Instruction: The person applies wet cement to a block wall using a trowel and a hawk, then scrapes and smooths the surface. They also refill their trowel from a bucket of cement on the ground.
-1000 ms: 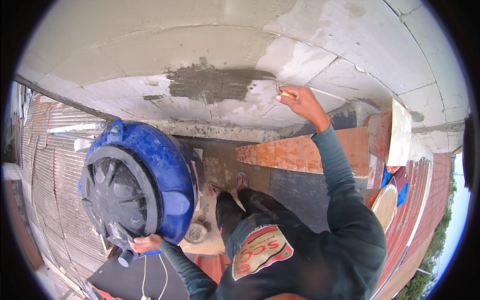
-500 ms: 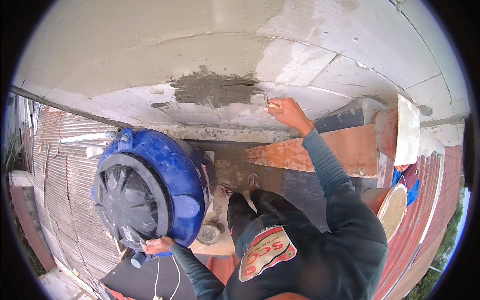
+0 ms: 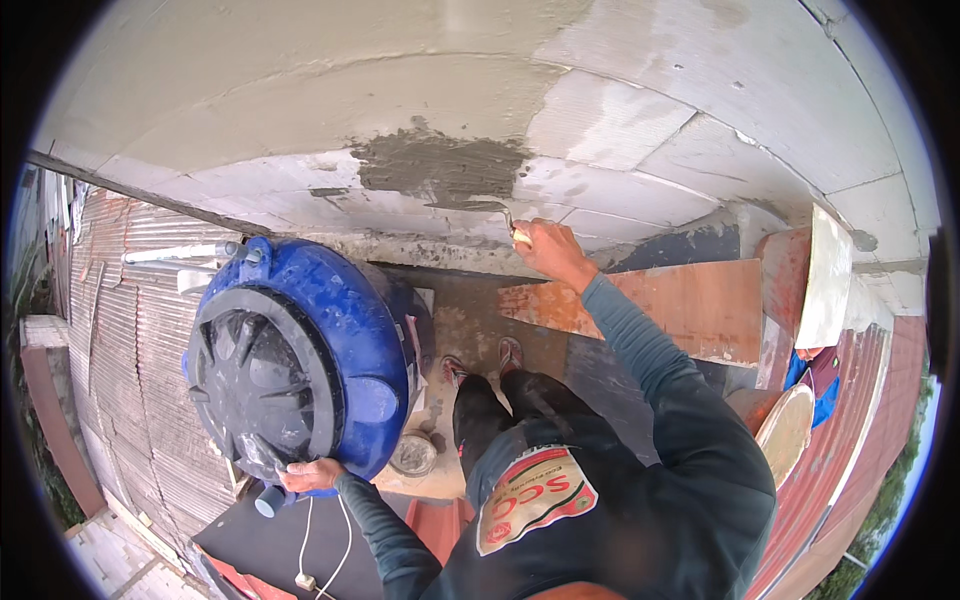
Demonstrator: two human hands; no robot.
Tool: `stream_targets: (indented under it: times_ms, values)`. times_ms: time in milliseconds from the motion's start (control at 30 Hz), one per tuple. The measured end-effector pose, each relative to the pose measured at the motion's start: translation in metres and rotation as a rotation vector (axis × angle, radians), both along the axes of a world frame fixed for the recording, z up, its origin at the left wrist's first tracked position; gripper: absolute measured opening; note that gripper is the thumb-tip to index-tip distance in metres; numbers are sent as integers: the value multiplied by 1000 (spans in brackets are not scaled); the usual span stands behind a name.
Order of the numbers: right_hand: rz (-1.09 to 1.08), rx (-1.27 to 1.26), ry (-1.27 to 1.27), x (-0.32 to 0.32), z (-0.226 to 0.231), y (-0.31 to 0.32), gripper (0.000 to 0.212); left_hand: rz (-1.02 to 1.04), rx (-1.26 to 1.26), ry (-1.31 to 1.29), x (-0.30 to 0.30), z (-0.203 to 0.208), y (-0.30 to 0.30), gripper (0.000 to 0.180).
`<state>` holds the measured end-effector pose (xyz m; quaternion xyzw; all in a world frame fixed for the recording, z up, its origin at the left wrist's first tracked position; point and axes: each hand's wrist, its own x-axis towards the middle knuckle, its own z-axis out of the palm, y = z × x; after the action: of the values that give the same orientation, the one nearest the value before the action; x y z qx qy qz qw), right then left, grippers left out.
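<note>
Spreading dark grey mortar [image 3: 442,166] on the pale block wall [image 3: 620,200], apparently: the right grip [image 3: 553,250] pinches a small yellow-handled metal trowel [image 3: 508,215] by the mortar's lower edge. The next stroke wants a flat blade. Left grip [image 3: 312,475], at the round blue plastic tank [image 3: 362,335]: closure unclear.

The trowel [image 3: 508,218] shows bare metal at its neck; the mortar patch [image 3: 430,166] looks matt and rough; the tank [image 3: 362,320] is smooth, glossy plastic; its lid [image 3: 270,385], duller plastic, pale-smeared; the sleeve [image 3: 640,335], matt cloth.
</note>
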<state>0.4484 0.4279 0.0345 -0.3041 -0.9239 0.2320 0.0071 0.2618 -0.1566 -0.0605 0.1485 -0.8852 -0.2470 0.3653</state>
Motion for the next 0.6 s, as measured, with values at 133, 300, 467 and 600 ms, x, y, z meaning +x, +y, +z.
stream_targets:
  times_ms: [133,300,467,600]
  values:
    - [-82,-7,-58,-32,-53,-2,33,0,-18,14,-3,0,-2,60]
    - [-182,-229,145,-19,11,10,39,12,12,26,2,6,4,61]
    - [-181,-302,309,-4,35,28,48,-7,-20,45,-2,-1,-3,62]
    - [-149,-311,335,4,67,33,50,2,-23,14,-1,2,0,63]
